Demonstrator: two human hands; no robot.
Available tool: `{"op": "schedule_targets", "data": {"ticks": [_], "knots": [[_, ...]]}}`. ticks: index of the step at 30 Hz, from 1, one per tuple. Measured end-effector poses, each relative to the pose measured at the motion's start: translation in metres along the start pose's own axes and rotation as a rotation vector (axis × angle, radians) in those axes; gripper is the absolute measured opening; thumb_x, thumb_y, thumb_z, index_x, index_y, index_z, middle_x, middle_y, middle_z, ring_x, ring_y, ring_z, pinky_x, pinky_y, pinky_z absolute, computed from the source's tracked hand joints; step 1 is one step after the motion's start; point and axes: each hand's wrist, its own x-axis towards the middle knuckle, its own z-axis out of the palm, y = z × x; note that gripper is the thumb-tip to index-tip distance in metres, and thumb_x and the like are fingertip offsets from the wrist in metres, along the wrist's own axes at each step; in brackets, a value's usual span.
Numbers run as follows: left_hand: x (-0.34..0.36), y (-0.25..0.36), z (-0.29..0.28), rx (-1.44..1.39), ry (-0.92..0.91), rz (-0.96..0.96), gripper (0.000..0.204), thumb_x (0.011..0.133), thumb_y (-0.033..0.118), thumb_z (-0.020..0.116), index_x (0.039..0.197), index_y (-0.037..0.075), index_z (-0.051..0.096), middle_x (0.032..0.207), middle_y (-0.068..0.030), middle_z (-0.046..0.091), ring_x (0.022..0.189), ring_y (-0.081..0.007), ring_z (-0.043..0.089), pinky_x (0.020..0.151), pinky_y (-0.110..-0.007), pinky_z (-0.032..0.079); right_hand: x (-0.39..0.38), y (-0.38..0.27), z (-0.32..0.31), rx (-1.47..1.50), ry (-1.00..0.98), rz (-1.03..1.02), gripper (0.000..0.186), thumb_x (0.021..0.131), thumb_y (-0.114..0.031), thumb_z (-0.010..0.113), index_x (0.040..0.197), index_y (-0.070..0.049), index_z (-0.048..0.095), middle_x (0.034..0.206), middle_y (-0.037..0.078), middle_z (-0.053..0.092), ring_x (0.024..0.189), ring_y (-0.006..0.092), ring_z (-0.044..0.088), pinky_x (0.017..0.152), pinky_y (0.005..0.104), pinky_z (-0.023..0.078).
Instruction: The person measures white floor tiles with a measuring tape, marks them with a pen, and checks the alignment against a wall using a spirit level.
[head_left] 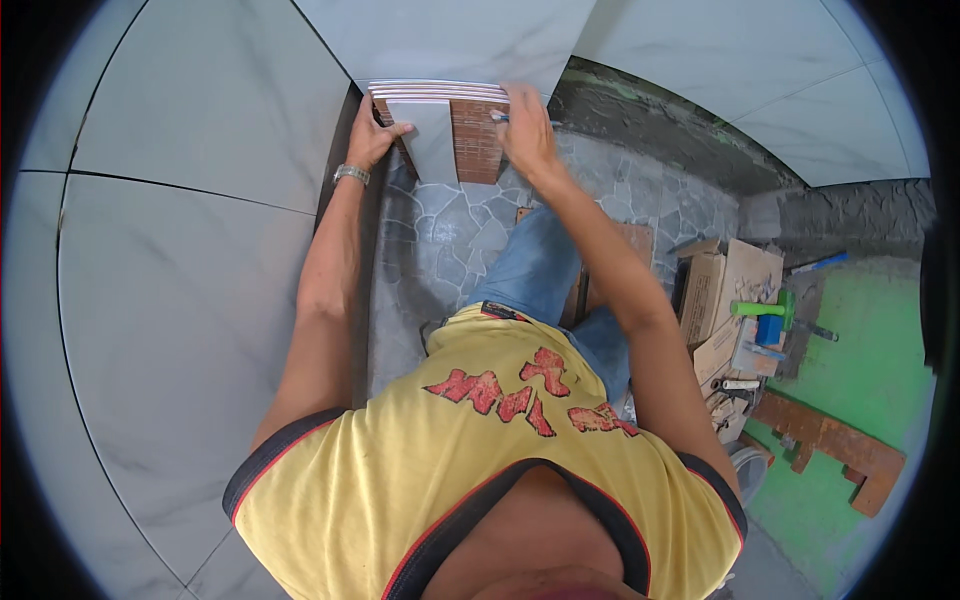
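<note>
A few cut tiles stand upright in a stack (478, 140), brown ribbed backs toward me and pale edges on top, against the marble-look wall. A narrow white tile strip (425, 140) leans upright over their left part. My left hand (372, 138), with a metal watch on its wrist, is closed around the left side, its thumb pressing on the white strip. My right hand (528, 135) is at the stack's right upper corner. A thin pen-like marker (499, 117) is pinched in its fingers, which partly hide it.
Large tiles (180, 300) cover the left wall. Stone-pattern flooring (450, 225) lies below. At right are cardboard (705, 290), a green-handled hammer (765, 309), a blue block (769, 329), a brown board (830, 440) and a bucket (748, 468). Rough mortar (650, 125) borders the far wall tiles.
</note>
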Motion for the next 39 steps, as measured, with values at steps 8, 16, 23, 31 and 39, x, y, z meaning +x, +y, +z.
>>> {"op": "schedule_targets", "data": {"ticks": [8,16,23,31,39], "knots": [[0.002,-0.004,0.005,0.179,0.086,-0.048,0.091,0.063,0.019,0.095,0.136,-0.002,0.045,0.129,-0.0209,0.062,0.124,-0.0310,0.059,0.106,-0.040,0.046,-0.016,0.013,0.018,0.181,0.056,0.315,0.038,0.085,-0.014,0.075,0.118,0.001,0.063,0.104,0.022,0.068,0.096,0.0403,0.065,0.085,0.0462,0.052],[-0.004,-0.009,0.024,-0.106,0.233,-0.006,0.084,0.061,0.010,0.095,0.130,-0.001,0.048,0.126,-0.0163,0.059,0.117,-0.0277,0.061,0.101,-0.040,0.051,-0.002,0.016,0.019,0.082,-0.040,0.371,0.029,0.087,-0.020,0.074,0.104,0.002,0.067,0.103,0.026,0.066,0.098,0.0456,0.063,0.086,0.0514,0.051],[-0.017,0.002,0.038,0.128,0.360,0.076,0.090,0.067,0.016,0.091,0.146,0.004,0.048,0.125,-0.0182,0.059,0.115,-0.0312,0.061,0.101,-0.041,0.049,-0.006,0.019,0.020,0.043,0.036,0.299,0.025,0.087,-0.020,0.074,0.096,0.003,0.069,0.089,0.026,0.068,0.086,0.0436,0.066,0.078,0.0485,0.051],[-0.018,0.019,0.041,0.178,0.264,0.058,0.090,0.075,0.017,0.087,0.151,0.002,0.040,0.131,-0.0216,0.056,0.125,-0.0336,0.056,0.106,-0.041,0.045,0.000,0.010,0.022,0.023,0.017,0.364,0.027,0.088,-0.019,0.073,0.099,0.004,0.067,0.097,0.027,0.066,0.093,0.0466,0.064,0.083,0.0506,0.051],[-0.013,-0.007,0.040,0.210,0.248,0.037,0.105,0.069,0.034,0.091,0.150,-0.004,0.035,0.133,-0.0249,0.056,0.123,-0.0380,0.057,0.104,-0.043,0.046,-0.032,0.039,0.052,0.102,-0.186,0.542,0.031,0.085,-0.023,0.071,0.103,0.002,0.069,0.105,0.030,0.068,0.100,0.0474,0.064,0.089,0.0500,0.051]]}}
